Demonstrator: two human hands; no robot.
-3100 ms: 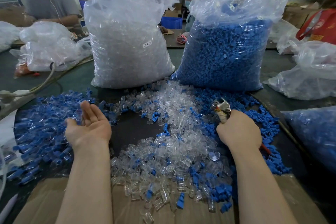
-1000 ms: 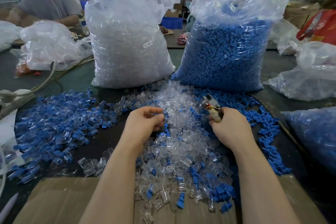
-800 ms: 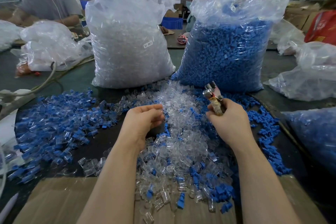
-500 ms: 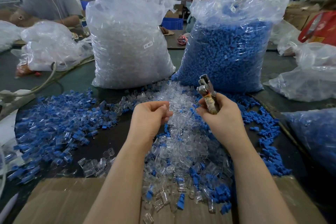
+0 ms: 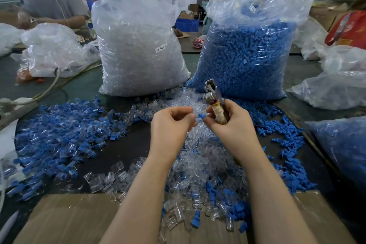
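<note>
Head view: left hand (image 5: 170,124) pinches a small blue plastic piece (image 5: 199,118) against right hand (image 5: 236,126), which grips pliers (image 5: 212,95).

Biggest thing here is the tall clear plastic sack stuffed with blue plastic parts (image 5: 247,59). Touching it on the left is a same-sized clear sack of transparent parts (image 5: 138,49) with a small white label (image 5: 160,48) reading SJ-017. Well left of the blue sack there's a crumpled clear bag (image 5: 53,51) with a grey cable (image 5: 49,87) running under it, and behind that a person in a grey shirt (image 5: 57,4). Behind the blue sack to its left sits a blue plastic crate (image 5: 187,24). Right of it are more crumpled clear bags (image 5: 340,81) and something red (image 5: 348,27). Nearer the camera than the sack lies a flat brown cardboard sheet (image 5: 69,220).
</note>
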